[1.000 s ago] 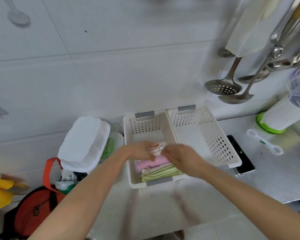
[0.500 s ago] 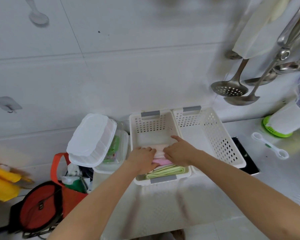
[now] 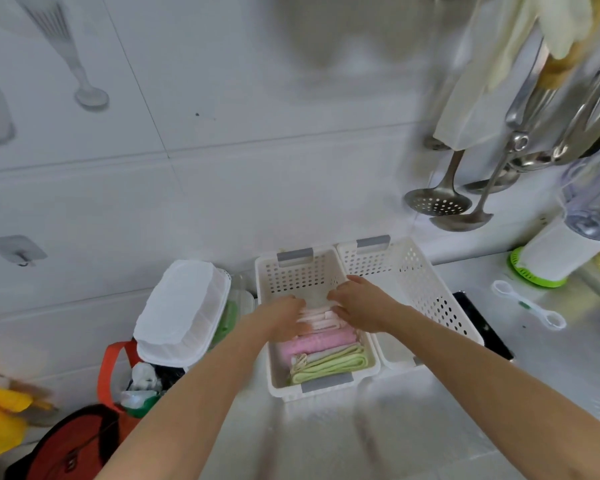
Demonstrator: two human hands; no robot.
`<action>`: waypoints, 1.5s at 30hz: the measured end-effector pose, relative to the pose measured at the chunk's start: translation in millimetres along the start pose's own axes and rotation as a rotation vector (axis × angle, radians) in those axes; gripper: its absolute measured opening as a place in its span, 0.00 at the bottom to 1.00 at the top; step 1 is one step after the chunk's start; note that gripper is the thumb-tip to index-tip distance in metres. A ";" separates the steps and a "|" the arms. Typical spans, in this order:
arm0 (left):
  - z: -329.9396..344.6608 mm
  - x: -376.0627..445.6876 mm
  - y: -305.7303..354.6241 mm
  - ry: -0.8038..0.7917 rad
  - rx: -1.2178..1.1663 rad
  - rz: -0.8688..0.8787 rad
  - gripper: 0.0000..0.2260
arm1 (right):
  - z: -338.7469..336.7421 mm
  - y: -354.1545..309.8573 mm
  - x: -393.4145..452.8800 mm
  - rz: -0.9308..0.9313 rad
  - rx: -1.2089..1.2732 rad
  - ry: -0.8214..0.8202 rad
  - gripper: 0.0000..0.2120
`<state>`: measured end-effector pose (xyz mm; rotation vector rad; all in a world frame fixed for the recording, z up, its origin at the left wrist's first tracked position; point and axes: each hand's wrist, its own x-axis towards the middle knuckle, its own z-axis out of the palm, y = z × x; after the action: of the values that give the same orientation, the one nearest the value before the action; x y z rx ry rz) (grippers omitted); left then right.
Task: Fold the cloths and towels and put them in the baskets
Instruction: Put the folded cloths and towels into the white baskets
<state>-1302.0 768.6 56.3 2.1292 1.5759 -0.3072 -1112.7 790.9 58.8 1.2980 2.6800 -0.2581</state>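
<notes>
**A:** Pale pink cloth (image 3: 317, 315), folded, sits in the left basket (image 3: 293, 271) on top of the stack, behind a brighter pink towel (image 3: 317, 342) and a green towel (image 3: 329, 365).

**B:** Hands?

**A:** Both are on the pale cloth. Left hand (image 3: 279, 315) lies on its left end, fingers curled down over it. Right hand (image 3: 362, 306) covers the right end, fingers bent onto the cloth edge. Can't tell if either grip really pinches the fabric or just presses; blur there.

**B:** Second basket?

**A:** Right basket (image 3: 414, 285) touches the left one, side by side on the desk (image 3: 326, 441), against the tiled wall (image 3: 222, 185). No cloth visible inside it.

**B:** Around that?

**A:** White lidded box (image 3: 181, 308) just left of the baskets, red bag (image 3: 73, 441) below it. Dark phone (image 3: 482, 327) just right of the right basket. Ladle (image 3: 465, 216) and skimmer (image 3: 437, 200) hang on the wall above. Blender (image 3: 575, 233) far right.
</notes>
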 end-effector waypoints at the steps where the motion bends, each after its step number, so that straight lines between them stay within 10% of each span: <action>1: -4.6 -1.9 1.6 0.033 -0.010 -0.003 0.22 | -3.4 -0.7 0.0 0.021 0.043 0.041 0.14; 13: -14.7 -125.5 -19.4 0.586 -0.203 -0.485 0.08 | -49.5 -60.8 60.2 -0.139 0.390 0.180 0.12; 28: 180.0 -500.9 7.7 0.727 -0.430 -1.377 0.08 | -2.1 -443.0 -50.6 -1.012 0.348 -0.131 0.10; 45: 354.1 -722.3 -129.1 0.501 -0.666 -1.497 0.11 | 121.5 -668.5 -65.4 -0.771 0.162 -0.301 0.11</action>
<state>-1617.3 17.5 40.5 0.2389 2.7486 0.3153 -1591.4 306.5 13.1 0.1559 2.7826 -0.6973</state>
